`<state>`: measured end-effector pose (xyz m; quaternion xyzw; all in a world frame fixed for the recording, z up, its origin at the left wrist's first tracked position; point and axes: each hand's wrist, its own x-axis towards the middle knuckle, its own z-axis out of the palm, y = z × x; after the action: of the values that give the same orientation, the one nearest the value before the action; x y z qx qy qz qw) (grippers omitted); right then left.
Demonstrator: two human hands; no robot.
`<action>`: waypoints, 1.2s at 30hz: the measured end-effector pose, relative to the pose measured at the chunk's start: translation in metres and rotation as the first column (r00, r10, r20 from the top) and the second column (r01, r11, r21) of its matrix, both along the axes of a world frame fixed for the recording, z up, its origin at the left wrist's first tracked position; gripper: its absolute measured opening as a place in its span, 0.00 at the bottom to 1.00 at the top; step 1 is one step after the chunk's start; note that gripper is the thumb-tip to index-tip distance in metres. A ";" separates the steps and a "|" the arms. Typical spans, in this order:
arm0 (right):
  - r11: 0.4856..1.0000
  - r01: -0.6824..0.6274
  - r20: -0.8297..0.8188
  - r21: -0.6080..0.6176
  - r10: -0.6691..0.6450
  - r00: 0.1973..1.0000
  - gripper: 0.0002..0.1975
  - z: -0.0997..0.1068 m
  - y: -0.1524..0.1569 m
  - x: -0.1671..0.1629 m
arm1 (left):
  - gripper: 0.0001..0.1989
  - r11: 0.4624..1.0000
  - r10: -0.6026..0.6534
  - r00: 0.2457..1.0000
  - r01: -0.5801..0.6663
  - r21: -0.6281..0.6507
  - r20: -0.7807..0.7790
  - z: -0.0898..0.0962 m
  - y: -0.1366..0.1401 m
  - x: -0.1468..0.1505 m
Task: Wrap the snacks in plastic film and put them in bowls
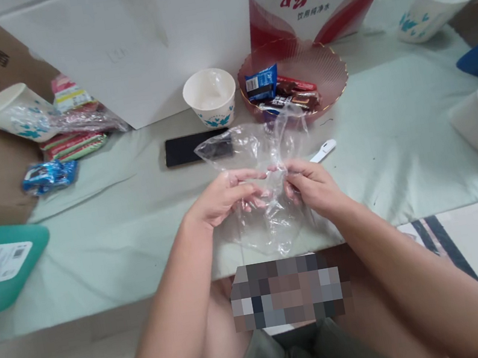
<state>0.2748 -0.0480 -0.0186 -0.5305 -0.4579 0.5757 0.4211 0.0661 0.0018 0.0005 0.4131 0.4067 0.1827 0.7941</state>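
A clear plastic bag [264, 193] is held up above the near edge of the table [396, 134], roughly midway along it. The bag is pinched at its crumpled middle from both sides: it is gripped by the closed fingers of the left hand [223, 197] and by those of the right hand [311, 185], the two hands nearly touching. Just behind the bag, a black phone [188, 149] and a white pen-like stick [323, 151] are laid flat. Farther back, towards the far edge, a paper cup [210, 95] is set beside a pink glass dish [321, 67] filled with wrapped snacks [279, 91].
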 end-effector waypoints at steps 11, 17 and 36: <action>0.959 0.280 -0.188 -0.038 -0.282 0.941 0.07 -0.003 0.005 0.005 | 0.07 0.917 0.290 0.956 -0.291 0.272 0.043 0.002 0.008 -0.017; 0.934 0.342 -0.283 -0.104 -0.357 0.890 0.04 -0.002 0.008 0.010 | 0.07 0.887 0.324 0.946 -0.316 0.336 0.035 0.002 0.009 -0.025; 0.933 0.358 -0.134 -0.046 -0.361 0.923 0.11 -0.001 0.002 0.017 | 0.05 0.816 0.256 0.954 -0.128 0.564 -0.154 0.009 0.002 -0.057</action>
<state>0.2921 -0.0461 -0.0198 -0.5681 -0.3162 0.5293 0.5451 0.0091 0.0042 0.0091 0.5972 0.4637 0.3234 0.5690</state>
